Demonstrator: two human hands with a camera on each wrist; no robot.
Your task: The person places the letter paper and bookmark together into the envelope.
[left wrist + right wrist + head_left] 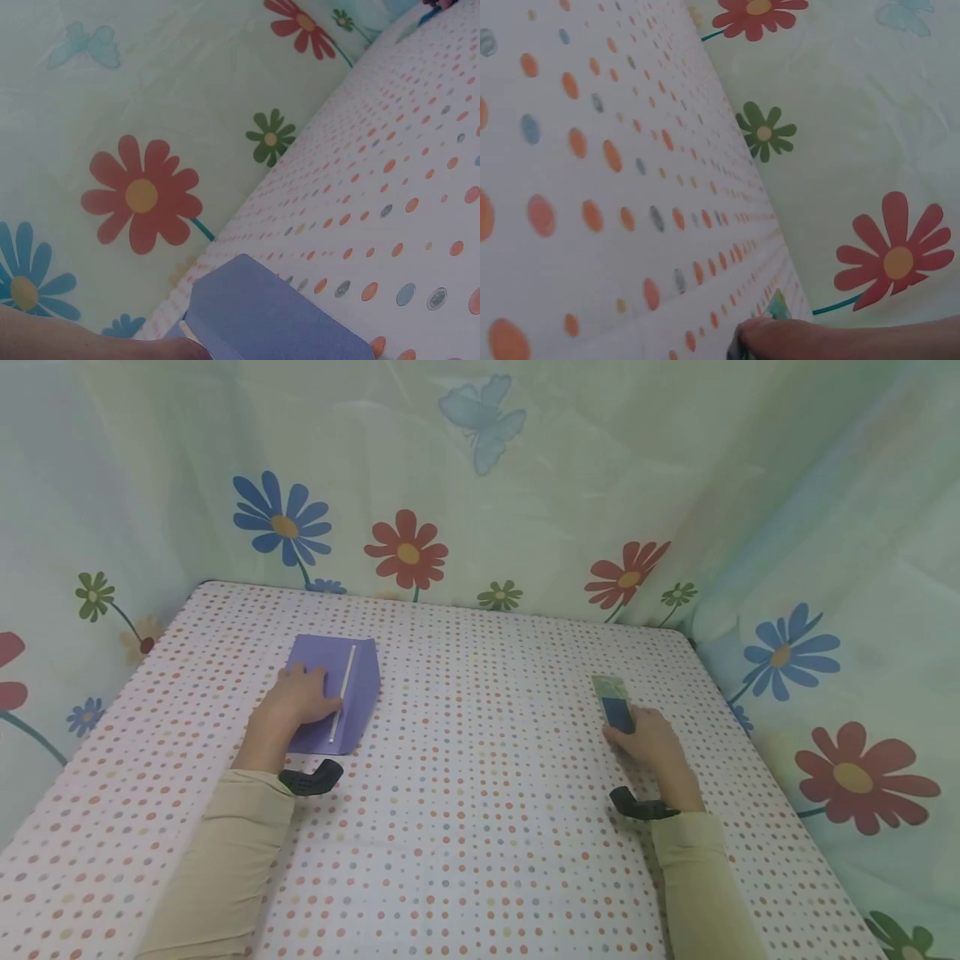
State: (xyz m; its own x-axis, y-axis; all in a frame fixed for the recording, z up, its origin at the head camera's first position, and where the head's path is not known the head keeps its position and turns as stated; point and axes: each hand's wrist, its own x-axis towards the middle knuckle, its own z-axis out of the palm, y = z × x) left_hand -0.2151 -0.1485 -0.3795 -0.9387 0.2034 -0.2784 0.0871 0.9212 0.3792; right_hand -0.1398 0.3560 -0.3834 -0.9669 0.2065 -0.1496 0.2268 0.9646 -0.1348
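On the left of the table lies a purple envelope (362,693), its flap spread out to the right. A narrow white strip (344,689) runs along the fold line. My left hand (294,700) rests on the envelope's body, thumb at the strip. In the left wrist view only the flap (262,315) and part of the hand show. Over on the right, my right hand (651,739) holds a small flat rectangular card-like piece (617,712), green-patterned at the far end and dark blue nearer the fingers. Only its tip (778,305) appears in the right wrist view.
A white cloth with coloured dots covers the table (480,760). Behind and beside it hangs a pale curtain (540,518) printed with flowers and a butterfly. A black wrist mount (313,778) sits on the left wrist, another mount (641,806) on the right.
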